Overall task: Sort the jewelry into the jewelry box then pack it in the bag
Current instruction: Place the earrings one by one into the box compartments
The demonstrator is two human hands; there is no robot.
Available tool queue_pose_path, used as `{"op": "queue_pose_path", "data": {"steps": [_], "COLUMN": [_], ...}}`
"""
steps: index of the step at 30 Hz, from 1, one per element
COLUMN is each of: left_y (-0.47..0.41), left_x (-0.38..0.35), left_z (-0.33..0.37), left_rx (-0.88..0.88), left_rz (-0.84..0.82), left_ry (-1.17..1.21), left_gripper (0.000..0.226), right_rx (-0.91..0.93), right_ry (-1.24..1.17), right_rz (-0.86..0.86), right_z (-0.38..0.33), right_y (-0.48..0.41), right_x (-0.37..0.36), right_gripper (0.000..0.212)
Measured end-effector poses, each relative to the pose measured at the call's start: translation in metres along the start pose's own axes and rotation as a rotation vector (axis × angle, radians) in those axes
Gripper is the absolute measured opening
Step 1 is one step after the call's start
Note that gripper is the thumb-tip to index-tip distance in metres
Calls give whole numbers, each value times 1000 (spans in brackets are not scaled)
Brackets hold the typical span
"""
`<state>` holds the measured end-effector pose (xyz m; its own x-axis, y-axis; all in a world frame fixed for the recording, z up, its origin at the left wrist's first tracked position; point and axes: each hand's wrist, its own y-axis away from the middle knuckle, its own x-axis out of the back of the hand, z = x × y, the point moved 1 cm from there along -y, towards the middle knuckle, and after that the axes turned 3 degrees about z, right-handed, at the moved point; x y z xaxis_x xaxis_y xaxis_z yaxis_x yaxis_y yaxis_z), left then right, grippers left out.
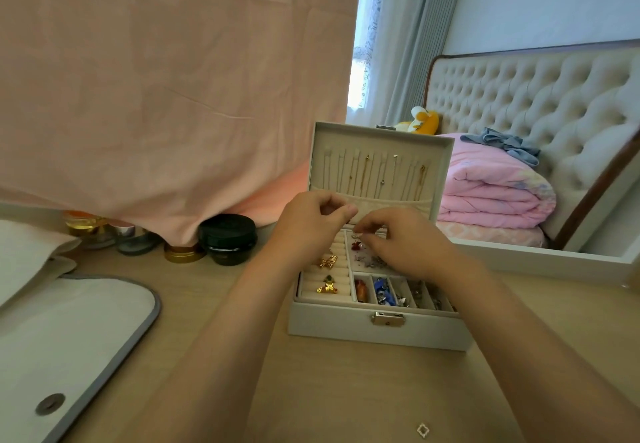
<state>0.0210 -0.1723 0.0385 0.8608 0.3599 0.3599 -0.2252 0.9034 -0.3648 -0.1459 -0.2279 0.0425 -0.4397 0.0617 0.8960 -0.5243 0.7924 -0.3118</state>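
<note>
A white jewelry box [377,326] stands open on the wooden table, its lid upright with thin necklaces [367,174] hanging inside. Gold rings [327,262] sit in the ring rolls, and small coloured pieces [382,292] fill the front compartments. My left hand [308,224] hovers over the back of the box with its fingers curled and nothing visible in them. My right hand [401,241] is beside it, fingertips pinched on a small silver piece [357,235] above the large compartment. A white bag with grey trim [69,331] lies at the left. A small diamond-shaped piece [423,430] lies on the table near me.
Several cosmetic jars [227,243] stand behind the box at the left, partly under a hanging pink cloth [166,89]. A white-framed mirror [540,255] leans at the right, showing a bed and pink quilt. Bare wooden tabletop [221,304] lies between bag and box.
</note>
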Motion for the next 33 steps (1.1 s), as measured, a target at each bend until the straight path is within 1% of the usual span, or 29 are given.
{"op": "queue_pose_path", "data": {"steps": [2,4,5,8,12,14,16,17,20,23,26,27,33], "left_y": [1,2,2,4,7,7,8,9,11,12,12,12,14], "left_x": [-2,-4,-5,-7,-9,-9,-8,-7,-5,-7,-10,-10,-17], "left_z": [2,4,5,9,13,14,16,16,16,15,16,16,18], "left_rx": [20,26,25,35,56,93,164,183,113,75,83,89,79], "left_rz": [7,5,0,-14,-23,-33,-57,-83,-133,-106,-92,-85,-61], "left_ry": [24,49,63,108,117,137,218,252,202,171,177,181,187], "left_gripper": [10,15,17,19,20,22,27,27,12,11,11,10,13], "right_rx": [-18,-31,-29,-10,-68,-106,-141,-152,-151,-141,-72,-43,7], "right_ry": [-148,-333,-418,-553,-700,-743,-773,-788,-794,-747,-677,-656,-537], "right_rz": [102,196,216,190,217,225,226,227,228,252,297,300,311], "right_z": [1,-1,-3,-9,-10,-9,-7,-6,-2,-1,-2,-2,-2], "right_y": [4,10,12,19,23,24,25,25,25,25,25,25,26], "right_x": [4,9,12,15,13,12,11,11,13,14,17,18,21], "right_gripper": [23,20,19,20,14,11,9,8,8,9,22,23,22]}}
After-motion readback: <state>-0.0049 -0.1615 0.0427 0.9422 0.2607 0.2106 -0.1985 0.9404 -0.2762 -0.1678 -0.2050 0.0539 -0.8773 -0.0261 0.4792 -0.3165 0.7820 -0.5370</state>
